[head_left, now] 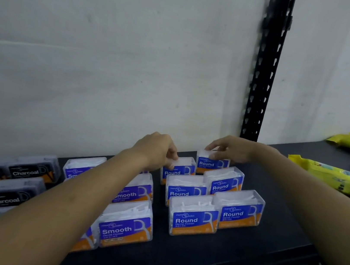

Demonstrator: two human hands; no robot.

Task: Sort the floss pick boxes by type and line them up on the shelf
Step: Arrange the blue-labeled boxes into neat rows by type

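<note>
Both forearms reach over the dark shelf (242, 251). Left hand (155, 150) pinches one back-row Round box (178, 170); right hand (232, 150) grips the back-right Round box (211, 164), Smooth boxes (124, 227) left.

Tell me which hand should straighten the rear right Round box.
Right. The right hand already pinches the top of that Round box; the left hand is busy on the neighbouring Round box.

Both forearms and hands (157, 150) bare, no sleeves/jewelry visible.
</note>
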